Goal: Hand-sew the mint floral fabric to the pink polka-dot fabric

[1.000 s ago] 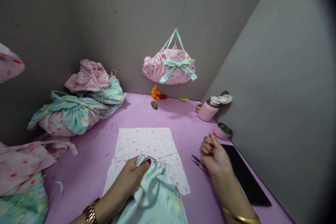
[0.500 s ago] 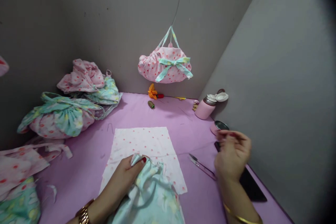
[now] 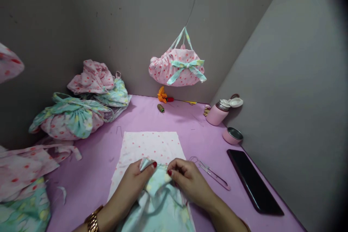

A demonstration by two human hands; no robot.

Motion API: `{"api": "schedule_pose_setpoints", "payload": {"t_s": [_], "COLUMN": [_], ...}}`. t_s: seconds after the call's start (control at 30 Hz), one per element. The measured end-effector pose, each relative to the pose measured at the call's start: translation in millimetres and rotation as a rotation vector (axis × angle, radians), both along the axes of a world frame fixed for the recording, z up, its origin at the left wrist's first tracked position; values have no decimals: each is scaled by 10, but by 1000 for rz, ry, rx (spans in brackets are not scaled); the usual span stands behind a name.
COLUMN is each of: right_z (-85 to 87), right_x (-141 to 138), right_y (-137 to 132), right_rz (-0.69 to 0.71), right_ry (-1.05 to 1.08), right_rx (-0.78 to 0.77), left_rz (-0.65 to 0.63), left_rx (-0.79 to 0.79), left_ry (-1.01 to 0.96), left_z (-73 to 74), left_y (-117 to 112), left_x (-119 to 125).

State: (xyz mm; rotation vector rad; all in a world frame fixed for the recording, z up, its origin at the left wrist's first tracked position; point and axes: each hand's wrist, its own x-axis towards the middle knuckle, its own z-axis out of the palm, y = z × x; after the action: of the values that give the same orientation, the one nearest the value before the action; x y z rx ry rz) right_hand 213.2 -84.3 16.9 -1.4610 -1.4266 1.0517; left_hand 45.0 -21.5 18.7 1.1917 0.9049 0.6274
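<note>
My left hand pinches the gathered top edge of a mint floral fabric piece that lies over a white cloth with pink dots on the purple table. My right hand has its fingers closed in a pinch on the same mint edge, just right of the left thumb. Whether it holds a needle I cannot make out. A pair of thread snips lies on the table right of my right hand.
A black phone lies at the right edge. A pink flask and its lid cup stand by the right wall. A pink dotted bag hangs at the back. Finished fabric bags pile up at left. A thread spool lies near the back wall.
My right hand swung out to the right over the phone, then came back left to the mint fabric edge. The left hand kept its pinch in place.
</note>
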Motion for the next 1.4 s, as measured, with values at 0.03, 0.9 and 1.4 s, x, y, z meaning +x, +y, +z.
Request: {"api": "schedule_pose_setpoints", "payload": {"t_s": [0.03, 0.9, 1.4], "right_z": [8, 26, 19], "right_x": [2, -106, -97], "right_y": [-3, -70, -65], "right_rz": [-16, -40, -47], "right_ry": [-29, -386, -400], "right_rx": [41, 241, 229], "left_rz": [-3, -40, -49], "left_rx": [-4, -94, -61], "left_ry": [0, -54, -42], "left_z": [-7, -34, -53], "left_y": [2, -66, -52], "left_x": [0, 20, 31]}}
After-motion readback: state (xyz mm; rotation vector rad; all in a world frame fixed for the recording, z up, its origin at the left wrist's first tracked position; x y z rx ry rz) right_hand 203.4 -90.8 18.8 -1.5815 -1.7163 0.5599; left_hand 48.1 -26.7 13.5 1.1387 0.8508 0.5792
